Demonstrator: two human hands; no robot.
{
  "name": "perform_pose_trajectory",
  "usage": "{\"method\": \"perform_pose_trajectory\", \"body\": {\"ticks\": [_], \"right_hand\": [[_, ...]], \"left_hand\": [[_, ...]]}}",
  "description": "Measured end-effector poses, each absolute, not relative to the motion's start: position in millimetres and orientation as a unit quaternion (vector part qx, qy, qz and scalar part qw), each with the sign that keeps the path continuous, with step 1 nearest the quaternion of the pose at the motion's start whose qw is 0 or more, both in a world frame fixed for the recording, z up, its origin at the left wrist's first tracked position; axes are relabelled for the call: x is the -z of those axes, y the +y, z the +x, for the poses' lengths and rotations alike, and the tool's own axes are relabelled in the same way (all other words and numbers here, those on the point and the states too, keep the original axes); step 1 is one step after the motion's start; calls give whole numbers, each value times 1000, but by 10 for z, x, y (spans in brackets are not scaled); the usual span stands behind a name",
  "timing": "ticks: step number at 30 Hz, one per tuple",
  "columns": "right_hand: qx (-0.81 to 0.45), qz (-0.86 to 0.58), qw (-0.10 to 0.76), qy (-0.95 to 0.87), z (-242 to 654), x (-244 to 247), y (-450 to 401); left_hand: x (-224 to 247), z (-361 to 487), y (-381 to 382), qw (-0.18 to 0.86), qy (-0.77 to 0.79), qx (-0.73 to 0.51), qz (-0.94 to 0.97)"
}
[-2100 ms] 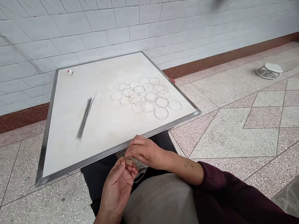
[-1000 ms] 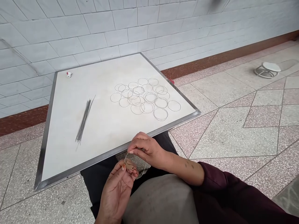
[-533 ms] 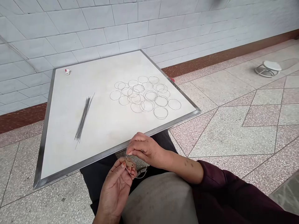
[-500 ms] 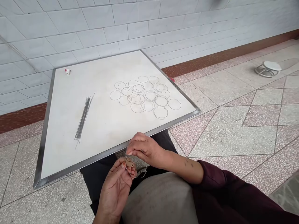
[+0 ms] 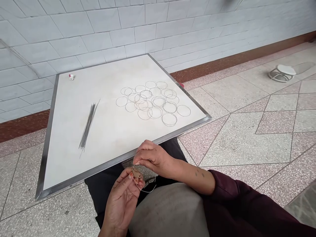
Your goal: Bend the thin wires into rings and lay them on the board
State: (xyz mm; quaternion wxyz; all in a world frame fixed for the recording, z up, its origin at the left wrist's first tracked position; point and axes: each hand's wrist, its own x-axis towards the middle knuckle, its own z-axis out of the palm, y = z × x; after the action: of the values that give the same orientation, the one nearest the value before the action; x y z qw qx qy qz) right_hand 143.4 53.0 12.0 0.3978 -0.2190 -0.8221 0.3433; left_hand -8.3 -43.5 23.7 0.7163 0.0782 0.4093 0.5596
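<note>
Just past the table's near edge, over my lap, my left hand [image 5: 123,199] pinches a thin wire [image 5: 148,191] between thumb and fingers. The wire is bent into a loop, its loose part hanging below my right hand. A small tan piece [image 5: 136,173] lies at the left fingertips; what it is I cannot make out. My right hand [image 5: 155,159], fingers curled and thumb pressed in, grips the wire slightly above the left fingertips. On the table, many overlapping wire rings [image 5: 150,98] lie spread out. A bundle of straight wires [image 5: 87,128] lies left of them.
The white table [image 5: 111,75] has a grey metal rim and stands near a white tiled wall [image 5: 133,16]. A small white and red object [image 5: 71,77] sits at its far left corner. On the tiled floor at the right is a round white stool [image 5: 283,72].
The loose part of the wire loop has shifted slightly, and its free end now shows below the right hand. Both hands keep nearly the same place and grip.
</note>
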Motion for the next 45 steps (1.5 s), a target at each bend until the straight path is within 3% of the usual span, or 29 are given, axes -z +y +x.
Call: {"method": "perform_pose_trajectory", "body": {"ticks": [8,16,21,25,45], "right_hand": [[-375,-236,414,-795,1416,-127,512],[-519,-339,415,-666,1404,-113,508],[-712,-324,358,-510,1418,-117,523],[-785,-320,297,-440,1461,-126,528],[-857,-280,283,-327,1436,-56,543]], "left_hand": [[-257,-63,-460,701,397,-588,74],[-241,-104,-450,664,392,-630,89],[-228,-115,-427,652,389,-645,86],[-217,-138,-400,642,389,-656,78],[-189,-187,-347,621,395,-677,6]]}}
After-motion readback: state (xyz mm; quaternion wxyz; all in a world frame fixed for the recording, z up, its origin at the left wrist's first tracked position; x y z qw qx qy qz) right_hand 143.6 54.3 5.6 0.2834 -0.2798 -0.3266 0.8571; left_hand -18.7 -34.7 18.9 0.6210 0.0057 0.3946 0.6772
